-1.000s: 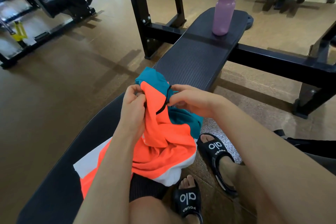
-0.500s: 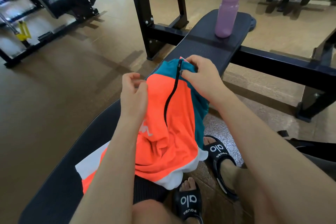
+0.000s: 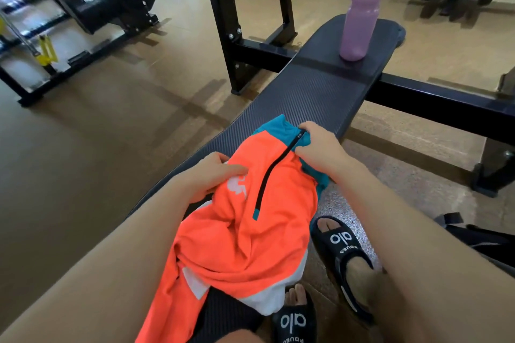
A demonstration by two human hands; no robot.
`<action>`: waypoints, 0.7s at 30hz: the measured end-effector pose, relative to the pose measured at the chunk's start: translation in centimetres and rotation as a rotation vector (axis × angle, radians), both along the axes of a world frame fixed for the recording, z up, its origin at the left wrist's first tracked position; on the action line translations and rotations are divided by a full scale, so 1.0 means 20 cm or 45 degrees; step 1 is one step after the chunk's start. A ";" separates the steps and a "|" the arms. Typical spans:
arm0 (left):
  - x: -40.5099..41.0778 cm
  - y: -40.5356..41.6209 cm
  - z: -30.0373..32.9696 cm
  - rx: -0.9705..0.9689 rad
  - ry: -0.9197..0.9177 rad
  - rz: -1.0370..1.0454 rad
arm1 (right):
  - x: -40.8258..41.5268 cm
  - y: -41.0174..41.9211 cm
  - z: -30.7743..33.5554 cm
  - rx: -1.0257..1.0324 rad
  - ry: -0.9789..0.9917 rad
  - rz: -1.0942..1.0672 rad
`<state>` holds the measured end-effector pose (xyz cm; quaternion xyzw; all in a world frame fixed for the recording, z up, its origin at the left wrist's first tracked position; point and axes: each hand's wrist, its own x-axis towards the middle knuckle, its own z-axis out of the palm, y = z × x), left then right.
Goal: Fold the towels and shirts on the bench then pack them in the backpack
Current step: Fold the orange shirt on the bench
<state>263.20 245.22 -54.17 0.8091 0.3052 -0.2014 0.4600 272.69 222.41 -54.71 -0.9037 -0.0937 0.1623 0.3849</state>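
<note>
An orange, teal and white zip-neck shirt (image 3: 245, 237) lies rumpled along the black bench (image 3: 315, 97), collar toward the far end. My right hand (image 3: 317, 147) grips the teal collar beside the black zip. My left hand (image 3: 211, 175) rests on the shirt's left chest with fingers laid flat by the white logo. A dark strap and black bag-like fabric (image 3: 479, 237) show at the right edge; I cannot tell what it is. No towels are in view.
A pink water bottle (image 3: 361, 11) stands upright at the bench's far end. Black rack uprights (image 3: 223, 14) and a crossbar (image 3: 434, 97) flank the bench. My feet in black sandals (image 3: 342, 256) are on the floor to the right.
The shirt went from being held up in both hands to lying on the bench. My right hand carried the collar forward and my left hand opened flat onto the chest.
</note>
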 end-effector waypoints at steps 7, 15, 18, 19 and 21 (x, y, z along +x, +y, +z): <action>0.14 0.13 0.09 0.011 -0.494 0.261 | 0.06 0.02 0.01 0.220 -0.059 -0.108; 0.04 0.45 0.05 0.360 -0.641 0.736 | 0.09 0.04 -0.02 0.184 -0.011 -0.098; -0.05 0.40 -0.03 0.403 -0.517 0.479 | 0.07 0.07 -0.04 0.086 -0.069 -0.031; -0.11 0.35 -0.05 0.410 -0.455 0.342 | 0.06 0.07 -0.05 0.014 -0.131 -0.008; -0.23 0.23 -0.10 0.508 -0.296 0.081 | 0.05 0.06 -0.06 -0.210 -0.251 0.031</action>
